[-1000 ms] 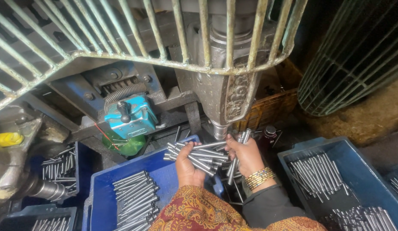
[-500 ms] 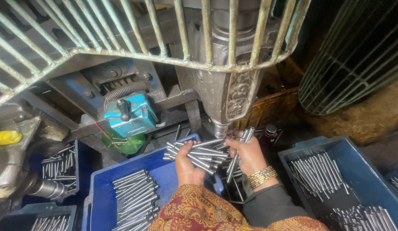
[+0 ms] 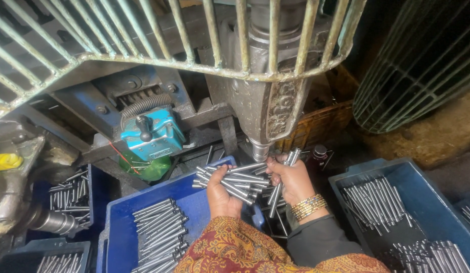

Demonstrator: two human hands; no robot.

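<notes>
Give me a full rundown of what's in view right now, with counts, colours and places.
metal pins in left hand: a bundle, too many to count, silver, centre
metal pin in right hand: one or two, silver, held up beside the press ram
press machine: one, grey, top centre
guard cage: one, pale green bars, across the top
control box: one, teal, left of centre
left crate: one, blue, lower left, holding pins
right crate: one, blue, lower right, holding pins
small bins: two, dark blue, far left, holding pins
wire guard: one, green, upper right
left hand: gripping the bundle
right hand: gold bangles at the wrist
</notes>
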